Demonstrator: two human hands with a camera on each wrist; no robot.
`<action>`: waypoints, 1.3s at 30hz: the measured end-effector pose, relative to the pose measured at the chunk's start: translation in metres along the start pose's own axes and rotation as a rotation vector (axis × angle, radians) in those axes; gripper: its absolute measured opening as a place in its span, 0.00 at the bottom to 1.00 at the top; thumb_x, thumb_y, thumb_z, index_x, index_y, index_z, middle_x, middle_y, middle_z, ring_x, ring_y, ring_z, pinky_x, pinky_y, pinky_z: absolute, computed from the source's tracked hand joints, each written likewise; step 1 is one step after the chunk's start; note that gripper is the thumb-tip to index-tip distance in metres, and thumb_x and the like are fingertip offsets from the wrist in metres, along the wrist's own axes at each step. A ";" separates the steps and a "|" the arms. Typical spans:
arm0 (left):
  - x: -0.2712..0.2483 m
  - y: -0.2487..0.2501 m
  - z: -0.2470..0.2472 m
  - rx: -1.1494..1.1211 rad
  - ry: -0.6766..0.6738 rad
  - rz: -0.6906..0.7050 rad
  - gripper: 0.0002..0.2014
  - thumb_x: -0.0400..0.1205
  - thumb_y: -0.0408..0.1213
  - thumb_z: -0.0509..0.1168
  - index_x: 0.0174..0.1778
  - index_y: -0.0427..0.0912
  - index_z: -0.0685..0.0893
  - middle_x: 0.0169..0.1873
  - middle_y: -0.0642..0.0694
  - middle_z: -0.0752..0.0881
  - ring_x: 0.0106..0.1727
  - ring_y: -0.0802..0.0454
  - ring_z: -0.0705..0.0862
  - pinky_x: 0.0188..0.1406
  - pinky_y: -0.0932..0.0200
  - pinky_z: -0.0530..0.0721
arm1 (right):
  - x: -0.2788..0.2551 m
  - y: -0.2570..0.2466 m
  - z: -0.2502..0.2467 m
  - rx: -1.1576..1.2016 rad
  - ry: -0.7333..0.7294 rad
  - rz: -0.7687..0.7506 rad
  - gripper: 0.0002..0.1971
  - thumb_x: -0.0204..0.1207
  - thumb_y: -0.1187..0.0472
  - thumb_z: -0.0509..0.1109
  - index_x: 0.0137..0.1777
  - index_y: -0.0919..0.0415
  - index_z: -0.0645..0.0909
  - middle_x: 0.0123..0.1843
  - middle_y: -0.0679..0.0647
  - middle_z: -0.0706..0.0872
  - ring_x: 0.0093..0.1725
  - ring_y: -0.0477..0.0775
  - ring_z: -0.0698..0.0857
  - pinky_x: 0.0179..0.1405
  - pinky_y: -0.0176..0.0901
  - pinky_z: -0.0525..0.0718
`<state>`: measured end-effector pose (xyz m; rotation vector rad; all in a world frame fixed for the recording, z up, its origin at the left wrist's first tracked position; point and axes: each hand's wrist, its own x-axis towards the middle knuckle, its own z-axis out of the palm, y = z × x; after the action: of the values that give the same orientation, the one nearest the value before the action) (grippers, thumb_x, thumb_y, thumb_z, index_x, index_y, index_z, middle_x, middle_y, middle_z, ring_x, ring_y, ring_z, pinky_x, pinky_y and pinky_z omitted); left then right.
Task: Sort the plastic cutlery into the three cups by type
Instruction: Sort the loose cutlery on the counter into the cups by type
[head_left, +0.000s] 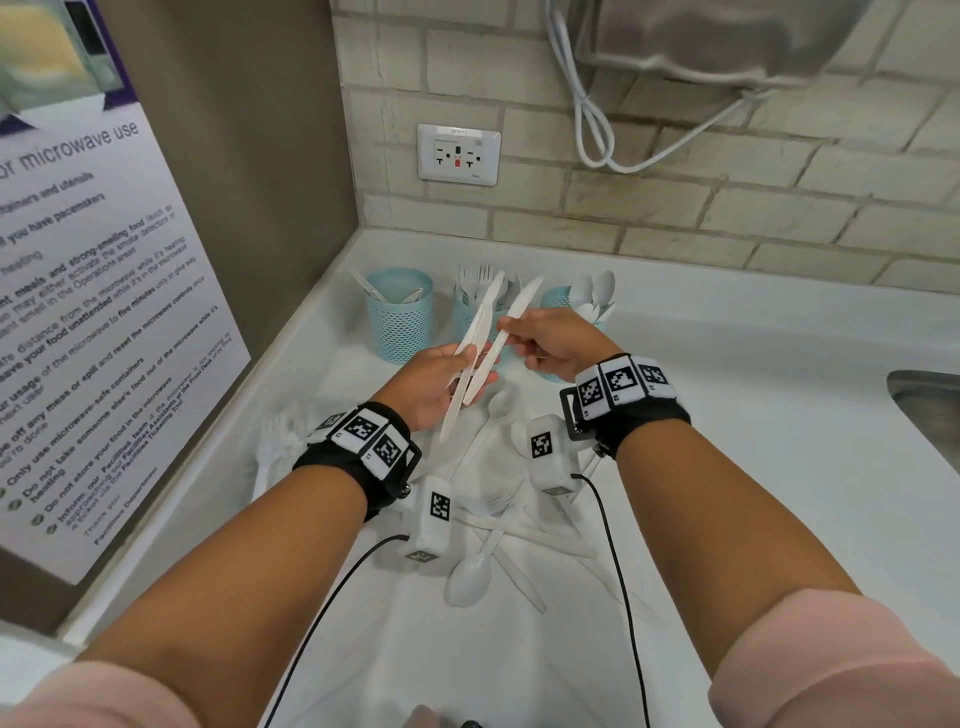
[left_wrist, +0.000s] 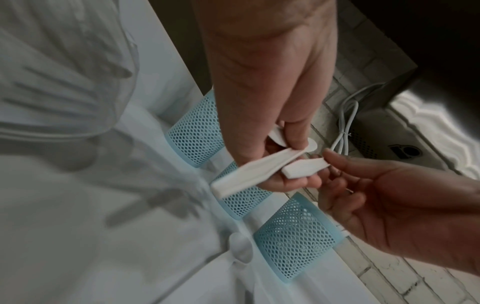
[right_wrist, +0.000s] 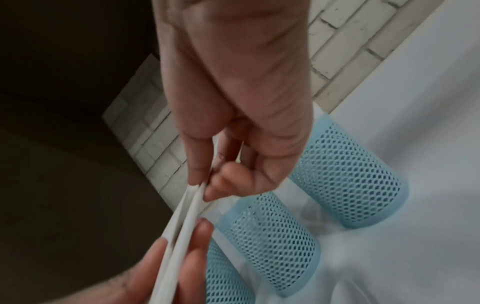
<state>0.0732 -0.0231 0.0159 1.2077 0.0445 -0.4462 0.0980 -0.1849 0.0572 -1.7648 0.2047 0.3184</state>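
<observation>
My left hand (head_left: 475, 366) grips two white plastic knives (head_left: 480, 317) by their handles, blades pointing up and away. My right hand (head_left: 511, 335) pinches the right-hand knife (head_left: 522, 301) at mid-length between thumb and fingers. Both hands hover just in front of three blue mesh cups. The left cup (head_left: 400, 322) holds knives, the middle cup (head_left: 464, 312) forks, the right cup (head_left: 558, 301) spoons. In the left wrist view my left hand (left_wrist: 291, 164) holds the knife handles (left_wrist: 246, 176). The right wrist view shows my right hand (right_wrist: 201, 185) pinching the knives (right_wrist: 187, 209).
A loose pile of white spoons, forks and knives (head_left: 493, 514) lies on the white counter (head_left: 753, 415) under my wrists. A sink edge (head_left: 930, 410) is at the right. A brick wall with an outlet (head_left: 458, 154) stands behind the cups, a poster wall (head_left: 78, 312) at left.
</observation>
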 end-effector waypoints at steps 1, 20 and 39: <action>0.000 0.000 0.000 0.003 0.003 0.004 0.10 0.86 0.33 0.57 0.55 0.40 0.83 0.43 0.46 0.88 0.39 0.54 0.90 0.35 0.63 0.84 | 0.000 0.000 0.000 0.013 -0.024 0.000 0.07 0.79 0.59 0.69 0.41 0.61 0.81 0.32 0.52 0.79 0.28 0.44 0.74 0.25 0.31 0.73; -0.010 0.008 -0.004 0.405 -0.081 -0.192 0.19 0.87 0.46 0.54 0.63 0.37 0.79 0.44 0.46 0.88 0.22 0.63 0.82 0.14 0.75 0.72 | 0.007 0.000 -0.003 0.303 0.300 -0.310 0.07 0.87 0.57 0.50 0.55 0.60 0.65 0.32 0.54 0.72 0.25 0.49 0.70 0.24 0.39 0.72; -0.001 0.020 -0.024 0.109 0.223 0.196 0.10 0.84 0.25 0.59 0.59 0.25 0.78 0.43 0.36 0.85 0.42 0.48 0.86 0.39 0.68 0.88 | 0.000 0.035 -0.003 -0.525 -0.042 -0.259 0.10 0.85 0.58 0.57 0.50 0.63 0.77 0.35 0.51 0.85 0.33 0.46 0.83 0.29 0.27 0.75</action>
<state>0.0842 0.0044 0.0251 1.3507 0.0928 -0.1426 0.0873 -0.1959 0.0252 -2.2710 -0.1541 0.2322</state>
